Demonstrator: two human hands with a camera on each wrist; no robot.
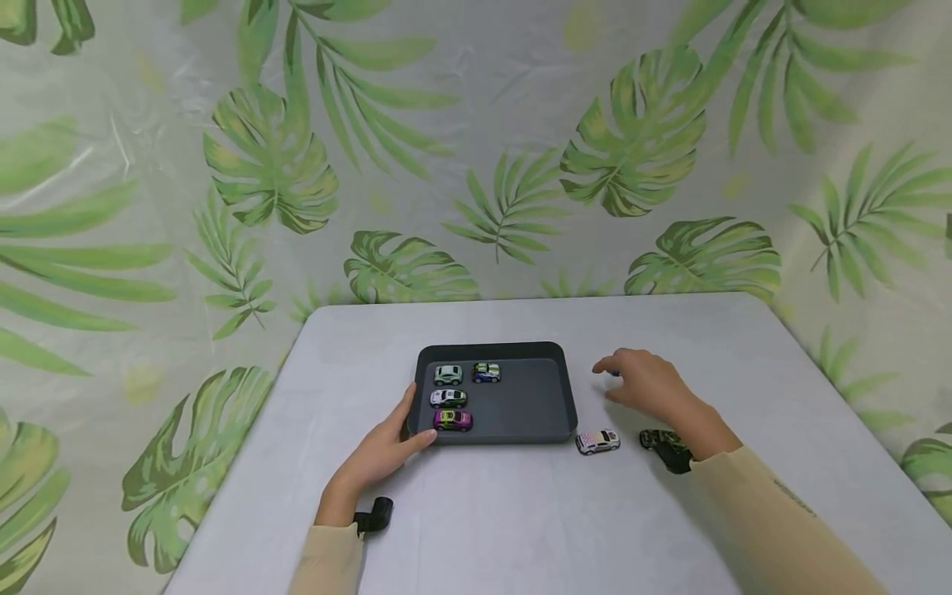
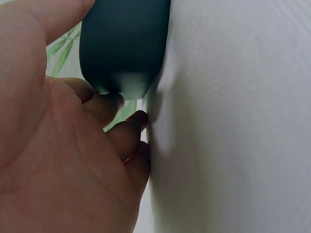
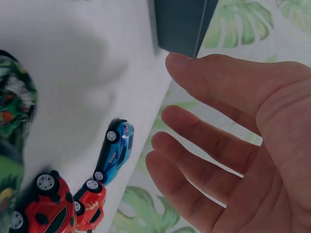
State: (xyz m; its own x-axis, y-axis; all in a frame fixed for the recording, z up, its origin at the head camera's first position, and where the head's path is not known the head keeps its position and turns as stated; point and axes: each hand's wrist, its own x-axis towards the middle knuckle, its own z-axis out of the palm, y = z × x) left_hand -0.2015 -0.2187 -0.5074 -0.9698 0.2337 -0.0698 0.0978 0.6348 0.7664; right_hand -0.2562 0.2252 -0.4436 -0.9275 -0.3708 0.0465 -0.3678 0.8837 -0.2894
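Observation:
A dark grey tray [image 1: 521, 405] lies on the table, with my left hand [image 1: 383, 450] at its near left corner. The thumb rests on the rim and the fingers curl against the outer side, as the tray wall [image 2: 126, 43] in the left wrist view shows. Inside, at the left, stand a pale green toy car [image 1: 449, 375], a blue-and-white one [image 1: 487, 373], a white-and-black one [image 1: 449, 398] and a purple one [image 1: 453, 421]. My right hand [image 1: 647, 384] hovers right of the tray, fingers spread and holding nothing. A blue toy car [image 3: 115, 150] shows below it.
A white patterned toy car [image 1: 598, 442] sits by the tray's near right corner. Further right, a camouflage toy car [image 1: 658, 438] is partly behind the right wrist. Two red toy cars [image 3: 48, 204] show in the right wrist view. Leaf-print sheeting [image 1: 506, 165] surrounds the white table [image 1: 491, 512].

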